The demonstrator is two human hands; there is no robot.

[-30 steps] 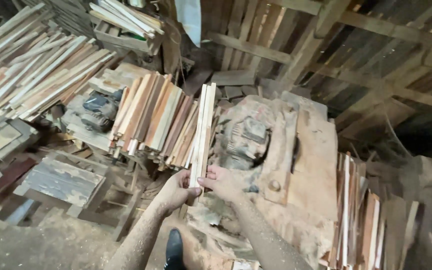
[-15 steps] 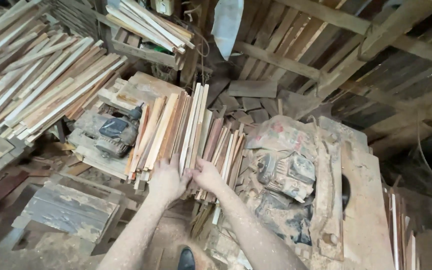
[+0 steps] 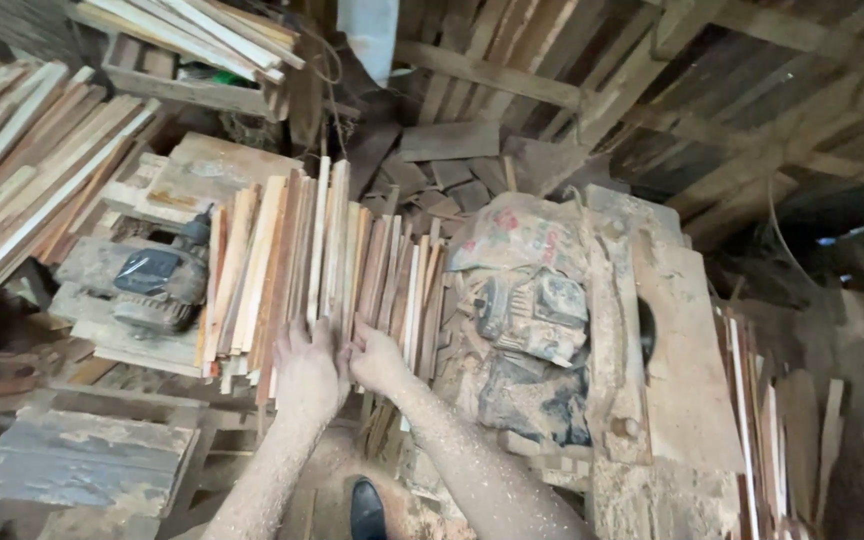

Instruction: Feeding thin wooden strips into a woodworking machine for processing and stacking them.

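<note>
Wood on the far left: long pale slats (image 3: pixel 22 190) lie stacked in a slanting pile, running out of the left edge, so you cannot see their full length.
Motor: a dusty grey electric motor (image 3: pixel 147 280) sits on a plank just left of the bundle you are handling; its base is hidden by boards.
Bundle: the thin wooden strips (image 3: pixel 322 260) stand side by side, leaning away from you, their near ends roughly level at your hands. Judging from that, the strips look gathered and mostly evened up; a few at the right edge of the bundle sit lower and uneven.
Left hand: your left hand (image 3: pixel 307 370) presses flat against the near ends of the strips, fingers curled loosely over them, not clamped round any single one.
Right hand: your right hand (image 3: pixel 377 360) touches the left one, its fingers pinched at the end of a strip; whether it truly grips it, you cannot tell.
Sack: a crumpled printed sack (image 3: pixel 527 300) covers a machine to the right; what lies under it is hard to make out.
Bench: the sawdust-coated saw bench (image 3: pixel 687 380) is cut off at the bottom edge.
Far right: dark, blurred.
</note>
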